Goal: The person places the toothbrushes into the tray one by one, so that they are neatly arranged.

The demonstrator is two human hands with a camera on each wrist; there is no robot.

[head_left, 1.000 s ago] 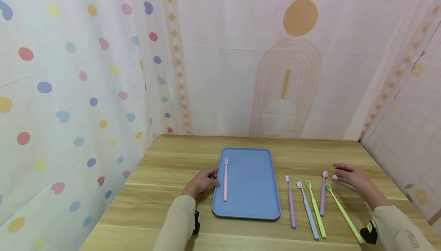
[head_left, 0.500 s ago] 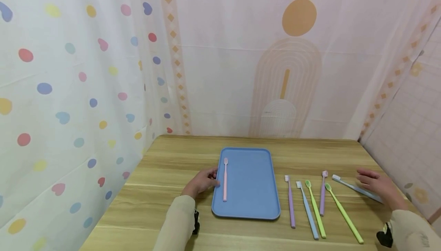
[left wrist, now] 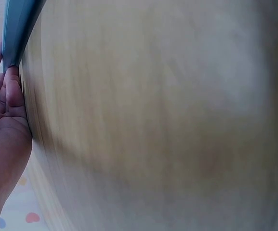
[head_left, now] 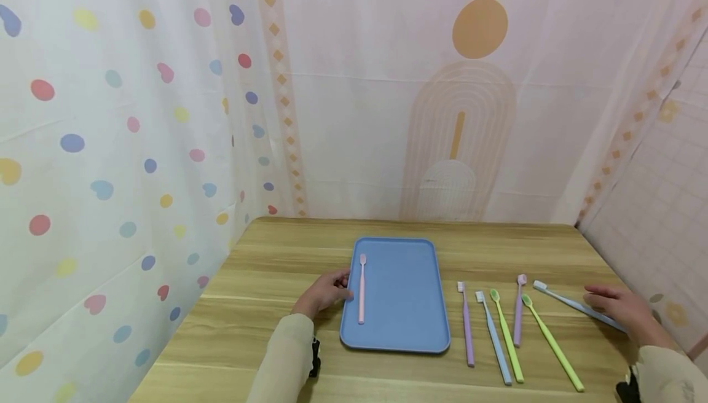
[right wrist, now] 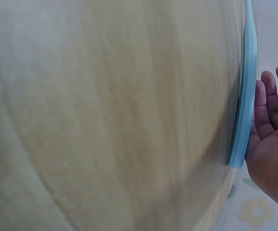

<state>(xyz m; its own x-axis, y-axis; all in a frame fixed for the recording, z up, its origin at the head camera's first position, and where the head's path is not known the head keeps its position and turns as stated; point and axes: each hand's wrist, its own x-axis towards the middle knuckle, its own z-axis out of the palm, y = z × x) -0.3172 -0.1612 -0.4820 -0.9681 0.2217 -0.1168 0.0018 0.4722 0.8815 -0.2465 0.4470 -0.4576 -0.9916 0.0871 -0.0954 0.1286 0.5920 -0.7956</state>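
Note:
My left hand (head_left: 325, 292) pinches the left rim of a blue tray (head_left: 401, 295), thumb over the edge. In the left wrist view, fingers (left wrist: 14, 91) meet the tray's side (left wrist: 20, 29). Inside the tray, along its left side, lies a pink toothbrush (head_left: 362, 292). At the far right my right hand (head_left: 622, 308) is over the handle end of a light blue toothbrush (head_left: 575, 305), which lies slanted with its head toward the tray. The right wrist view shows that toothbrush's handle (right wrist: 244, 96) beside loosely bent fingers (right wrist: 269, 101), none wrapped round it.
Between tray and right hand lie a purple toothbrush (head_left: 467, 329), a blue toothbrush (head_left: 495, 341), a green toothbrush (head_left: 507, 341), a second purple toothbrush (head_left: 518, 314) and a second green toothbrush (head_left: 553, 344). Patterned curtains (head_left: 354, 114) surround the wooden table (head_left: 276, 255).
My right hand has moved right and slightly nearer, from the head of the slanted light blue toothbrush to its handle end, uncovering most of it. The left hand and tray stay put.

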